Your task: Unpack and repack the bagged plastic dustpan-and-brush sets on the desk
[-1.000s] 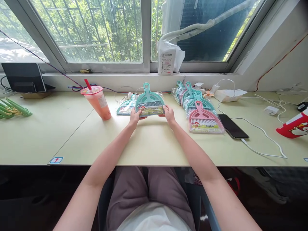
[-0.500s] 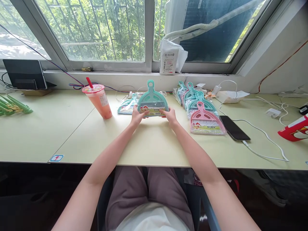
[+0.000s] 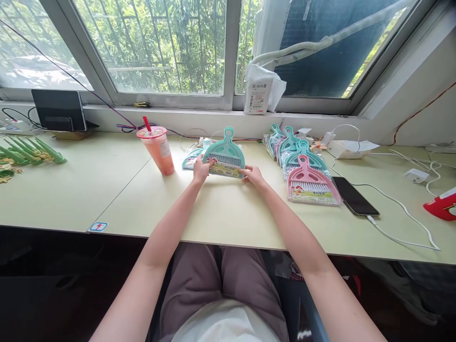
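A turquoise dustpan and brush set (image 3: 224,154), wrapped in clear plastic with a printed label, stands nearly upright above the middle of the table, tilted with its right side lower. My left hand (image 3: 202,170) is closed on its lower left corner, thumb across the front. My right hand (image 3: 253,175) holds the lower right edge with its fingertips, the thumb no longer lying over the label. Behind my left hand lies another turquoise dustpan set (image 3: 192,158), partly hidden. To the right, a pink dustpan set (image 3: 311,185) lies in front of several overlapping turquoise ones (image 3: 302,152).
A drink cup (image 3: 158,149) with a red straw leans at the left. A phone (image 3: 356,197) on a white cable lies right of the pink set. Further out are a tablet on a stand (image 3: 59,110), green stalks (image 3: 32,151) and a red packet (image 3: 443,205).
The turquoise dustpan set has tipped down on its right side, and my right thumb has slid off its front toward the edge. The whole view has shifted slightly left.
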Action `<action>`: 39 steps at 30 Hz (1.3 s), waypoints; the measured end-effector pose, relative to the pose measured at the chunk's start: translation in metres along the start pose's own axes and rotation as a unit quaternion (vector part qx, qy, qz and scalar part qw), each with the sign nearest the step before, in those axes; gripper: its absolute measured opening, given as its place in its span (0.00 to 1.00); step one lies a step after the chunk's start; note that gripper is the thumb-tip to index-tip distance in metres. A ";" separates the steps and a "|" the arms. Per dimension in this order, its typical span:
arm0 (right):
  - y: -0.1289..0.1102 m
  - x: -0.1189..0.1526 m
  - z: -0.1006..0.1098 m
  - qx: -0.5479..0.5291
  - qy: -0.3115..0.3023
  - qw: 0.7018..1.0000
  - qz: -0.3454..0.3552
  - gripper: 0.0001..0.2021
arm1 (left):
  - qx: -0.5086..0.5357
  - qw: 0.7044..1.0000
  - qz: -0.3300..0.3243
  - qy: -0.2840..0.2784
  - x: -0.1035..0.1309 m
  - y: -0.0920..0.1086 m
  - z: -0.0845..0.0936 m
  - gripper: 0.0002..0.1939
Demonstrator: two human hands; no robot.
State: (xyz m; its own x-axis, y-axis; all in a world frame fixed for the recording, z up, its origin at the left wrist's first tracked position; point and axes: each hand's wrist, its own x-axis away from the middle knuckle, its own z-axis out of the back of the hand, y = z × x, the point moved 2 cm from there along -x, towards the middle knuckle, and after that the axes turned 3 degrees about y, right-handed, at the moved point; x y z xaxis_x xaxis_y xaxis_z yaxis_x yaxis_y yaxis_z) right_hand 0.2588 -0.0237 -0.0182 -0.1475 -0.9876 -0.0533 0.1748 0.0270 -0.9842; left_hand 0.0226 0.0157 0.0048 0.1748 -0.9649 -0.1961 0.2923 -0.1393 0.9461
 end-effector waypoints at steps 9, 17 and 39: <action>-0.007 -0.011 -0.089 0.240 0.065 0.967 0.061 0.12 | -0.183 0.974 0.014 0.136 -0.028 -0.025 0.061 0.11; -0.013 -0.023 -0.106 0.282 0.132 0.945 0.098 0.15 | -0.213 0.967 -0.005 0.143 -0.033 -0.036 0.058 0.13; -0.034 -0.020 -0.129 0.421 0.100 0.862 0.266 0.26 | -0.254 0.954 0.000 0.161 -0.062 -0.052 0.050 0.26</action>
State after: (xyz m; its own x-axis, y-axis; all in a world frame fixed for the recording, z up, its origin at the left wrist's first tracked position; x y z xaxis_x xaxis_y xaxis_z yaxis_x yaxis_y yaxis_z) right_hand 0.1305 0.0149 -0.0058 0.0209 -0.8218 -0.5695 0.9007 0.2627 -0.3460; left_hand -0.0500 0.0718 -0.0196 0.4312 -0.8346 -0.3428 0.6954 0.0653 0.7157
